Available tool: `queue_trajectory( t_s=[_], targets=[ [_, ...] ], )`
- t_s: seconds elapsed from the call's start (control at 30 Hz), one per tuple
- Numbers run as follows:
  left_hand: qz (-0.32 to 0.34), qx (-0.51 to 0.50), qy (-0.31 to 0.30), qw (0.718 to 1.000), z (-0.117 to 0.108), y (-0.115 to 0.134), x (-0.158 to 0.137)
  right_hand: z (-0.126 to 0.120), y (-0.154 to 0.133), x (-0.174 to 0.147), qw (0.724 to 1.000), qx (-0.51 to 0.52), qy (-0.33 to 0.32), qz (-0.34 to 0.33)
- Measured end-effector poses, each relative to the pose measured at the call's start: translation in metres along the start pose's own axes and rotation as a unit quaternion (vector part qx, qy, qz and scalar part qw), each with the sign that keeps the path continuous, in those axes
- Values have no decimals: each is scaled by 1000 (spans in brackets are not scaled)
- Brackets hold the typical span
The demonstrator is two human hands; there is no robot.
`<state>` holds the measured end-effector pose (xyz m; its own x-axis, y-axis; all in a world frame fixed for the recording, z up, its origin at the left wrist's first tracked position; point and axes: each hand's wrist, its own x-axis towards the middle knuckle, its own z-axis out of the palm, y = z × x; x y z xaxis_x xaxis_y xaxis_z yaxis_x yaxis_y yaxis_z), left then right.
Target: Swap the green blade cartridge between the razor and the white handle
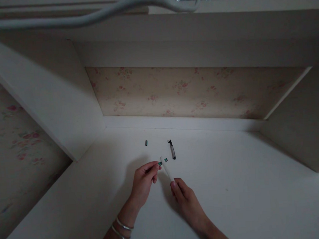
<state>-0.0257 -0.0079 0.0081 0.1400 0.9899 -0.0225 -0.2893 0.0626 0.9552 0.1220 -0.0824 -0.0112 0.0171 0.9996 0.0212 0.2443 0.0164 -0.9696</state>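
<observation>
My left hand (145, 178) pinches a small dark-and-green piece (160, 163), which looks like a razor cartridge, between thumb and fingertips. Its fingers are closed, and two bracelets circle that wrist. My right hand (185, 197) is wrapped round the lower end of a slim white stick (167, 169), which tilts up and to the left. The stick's upper end is right beside the pinched piece; whether they touch, I cannot tell. Another small green piece (166, 159) shows just right of the stick's tip. Beyond the hands lies a black-and-grey razor handle (172, 150).
A similar dark green piece (146, 143) lies on the white desk top (235, 187) toward the back. White side panels (51, 98) and a shelf (196, 26) enclose the space. A pale cable or tube (87, 19) hangs across the top, with clear plastic items above the shelf.
</observation>
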Motion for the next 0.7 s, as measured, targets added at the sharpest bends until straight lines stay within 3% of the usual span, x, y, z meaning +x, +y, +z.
queue_trajectory(
  t_s=[0.1,0.27,0.43,0.6,0.7],
  targets=[
    [0,-14,9,1000,0,-2,0,1,0,0,1000,12,18,13],
    [-1,-26,-7,1000,1,0,0,5,0,-2,999,12,-46,4],
    [-9,-52,3,999,2,1,-1,4,4,0,999,24,16,15],
    [-9,-60,-3,998,1,-1,1,9,5,-2,999,22,-26,9],
    [-10,-84,10,996,2,-2,2,11,3,-2,999,42,-4,23]
  ],
)
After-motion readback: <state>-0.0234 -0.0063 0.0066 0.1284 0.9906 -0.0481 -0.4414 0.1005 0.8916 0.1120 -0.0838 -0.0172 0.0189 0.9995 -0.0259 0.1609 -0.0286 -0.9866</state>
